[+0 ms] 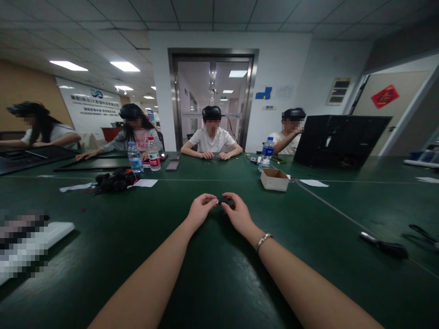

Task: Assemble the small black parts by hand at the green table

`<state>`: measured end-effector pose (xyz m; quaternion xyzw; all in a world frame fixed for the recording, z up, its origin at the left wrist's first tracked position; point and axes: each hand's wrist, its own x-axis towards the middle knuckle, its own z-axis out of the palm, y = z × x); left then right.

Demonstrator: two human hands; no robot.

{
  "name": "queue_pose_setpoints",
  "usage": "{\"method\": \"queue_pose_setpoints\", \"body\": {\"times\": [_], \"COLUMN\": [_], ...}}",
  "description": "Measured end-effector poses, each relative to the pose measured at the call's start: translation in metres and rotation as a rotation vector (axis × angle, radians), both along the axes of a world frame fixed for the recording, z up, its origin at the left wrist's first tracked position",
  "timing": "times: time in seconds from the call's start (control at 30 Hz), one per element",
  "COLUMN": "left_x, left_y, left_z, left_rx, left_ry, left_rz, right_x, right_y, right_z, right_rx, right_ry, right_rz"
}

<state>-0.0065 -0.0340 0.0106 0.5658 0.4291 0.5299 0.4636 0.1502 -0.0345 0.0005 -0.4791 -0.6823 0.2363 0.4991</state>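
Note:
Just above the middle of the green table, my left hand (201, 211) and my right hand (239, 216) meet at a small black piece with a shiny metal end (222, 200). Left thumb and fingertips pinch the metal end. The right thumb and fingers close around its dark end, covering part of it. Its exact kind is too small to make out. A silver bracelet circles my right wrist.
An open cardboard box (275, 180) and a water bottle (266, 154) stand ahead to the right. A tangled black bundle (116, 180) lies left. A black-handled tool with a metal shaft (386, 246) rests at right. Several people sit across the green table (137, 219).

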Motion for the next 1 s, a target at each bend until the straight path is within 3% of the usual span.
{"method": "queue_pose_setpoints", "body": {"times": [1.0], "left_x": [0.0012], "left_y": [0.0049], "left_z": [-0.0033], "left_rx": [0.019], "left_ry": [0.001], "left_rz": [-0.005], "right_x": [-0.0001], "right_y": [-0.0022], "right_z": [0.0004], "right_rx": [0.009], "right_ry": [0.016], "right_rz": [0.006]}}
